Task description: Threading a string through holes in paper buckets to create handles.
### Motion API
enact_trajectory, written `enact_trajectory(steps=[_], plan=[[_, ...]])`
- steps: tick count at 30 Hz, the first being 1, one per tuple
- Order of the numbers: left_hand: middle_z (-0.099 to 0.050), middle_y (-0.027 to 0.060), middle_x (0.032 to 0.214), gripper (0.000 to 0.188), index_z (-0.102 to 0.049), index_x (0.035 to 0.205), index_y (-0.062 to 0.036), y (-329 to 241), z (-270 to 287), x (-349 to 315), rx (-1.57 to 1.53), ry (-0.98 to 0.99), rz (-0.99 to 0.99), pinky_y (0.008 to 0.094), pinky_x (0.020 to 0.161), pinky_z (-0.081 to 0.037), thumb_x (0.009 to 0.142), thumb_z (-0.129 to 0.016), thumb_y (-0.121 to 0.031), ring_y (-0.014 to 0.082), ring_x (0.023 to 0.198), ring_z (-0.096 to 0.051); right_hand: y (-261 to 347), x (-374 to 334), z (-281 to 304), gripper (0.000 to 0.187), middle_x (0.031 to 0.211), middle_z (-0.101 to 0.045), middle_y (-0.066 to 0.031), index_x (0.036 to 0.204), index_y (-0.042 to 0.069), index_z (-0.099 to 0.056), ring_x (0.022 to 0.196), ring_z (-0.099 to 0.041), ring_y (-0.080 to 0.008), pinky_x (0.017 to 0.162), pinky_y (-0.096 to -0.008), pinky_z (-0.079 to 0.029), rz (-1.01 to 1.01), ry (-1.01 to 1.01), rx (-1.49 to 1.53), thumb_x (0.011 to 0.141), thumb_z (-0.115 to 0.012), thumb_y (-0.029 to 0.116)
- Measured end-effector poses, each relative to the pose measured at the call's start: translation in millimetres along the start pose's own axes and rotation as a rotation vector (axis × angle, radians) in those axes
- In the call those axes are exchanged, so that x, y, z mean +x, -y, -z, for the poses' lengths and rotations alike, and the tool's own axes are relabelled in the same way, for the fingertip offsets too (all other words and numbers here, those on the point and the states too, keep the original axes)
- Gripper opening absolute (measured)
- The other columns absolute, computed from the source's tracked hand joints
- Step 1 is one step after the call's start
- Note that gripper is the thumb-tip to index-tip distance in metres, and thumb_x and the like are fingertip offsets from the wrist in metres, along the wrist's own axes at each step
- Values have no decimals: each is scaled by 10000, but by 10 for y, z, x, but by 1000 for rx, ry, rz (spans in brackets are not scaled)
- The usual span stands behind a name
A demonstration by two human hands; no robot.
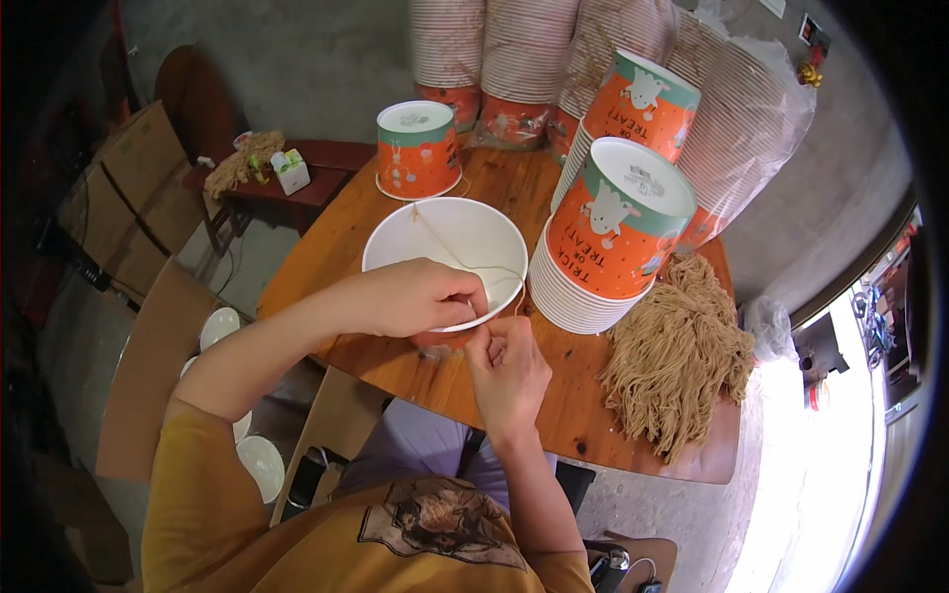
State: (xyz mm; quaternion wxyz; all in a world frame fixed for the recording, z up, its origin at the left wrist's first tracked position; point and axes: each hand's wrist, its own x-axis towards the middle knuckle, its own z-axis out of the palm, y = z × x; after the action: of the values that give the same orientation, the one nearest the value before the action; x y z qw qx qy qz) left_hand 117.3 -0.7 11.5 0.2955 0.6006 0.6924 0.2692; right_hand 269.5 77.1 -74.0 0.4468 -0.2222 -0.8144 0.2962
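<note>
Bucket [395, 242] on table [321, 252], stack [618, 237] right, cord bundle [682, 356] farther right, bagged stacks [524, 54] behind — seemingly by wall [306, 69]

Workshop — stacked buckets [618, 232], heaped cords [682, 361], grey wall [306, 79]

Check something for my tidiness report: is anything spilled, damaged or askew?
Nothing looks plainly spilled, and the open bucket seems undamaged. The tan string bundle does look untidy, its loose strands splayed near the right edge of the table.
</note>
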Motion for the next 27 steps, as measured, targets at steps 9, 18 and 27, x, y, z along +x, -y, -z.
enact_trajectory(steps=[9, 18, 27], plan=[[-605, 111, 890, 120, -547, 906, -39, -86, -118, -52, 124, -298, -83, 361, 711, -479, 922, -536, -158, 263, 797, -605, -81, 90, 190, 155, 674, -568, -14, 1039, 77, -557, 536, -505, -73, 514, -241, -441, -144, 34, 284, 905, -633, 84], [-559, 93, 913, 87, -542, 903, -39, -93, -192, 3, 9, -378, -234, 361, 720, -469, 916, -542, -125, 274, 824, -584, -19, 281, 211, 131, 679, -488, 70, 1012, 22, -584, 601, -408, -8, 551, -168, -363, -331, 287, 598, 905, -645, 67], [-556, 30, 919, 136, -560, 1048, -51, 29, -151, 53, -315, -278, -129, 293, 718, -468, 915, -553, -82, 125, 837, -571, 44, 409, 281, 67, 691, -543, 73, 941, 65, -596, 606, -439, 10, 536, -157, -339, -529, 397, 753, 929, -627, 123]])
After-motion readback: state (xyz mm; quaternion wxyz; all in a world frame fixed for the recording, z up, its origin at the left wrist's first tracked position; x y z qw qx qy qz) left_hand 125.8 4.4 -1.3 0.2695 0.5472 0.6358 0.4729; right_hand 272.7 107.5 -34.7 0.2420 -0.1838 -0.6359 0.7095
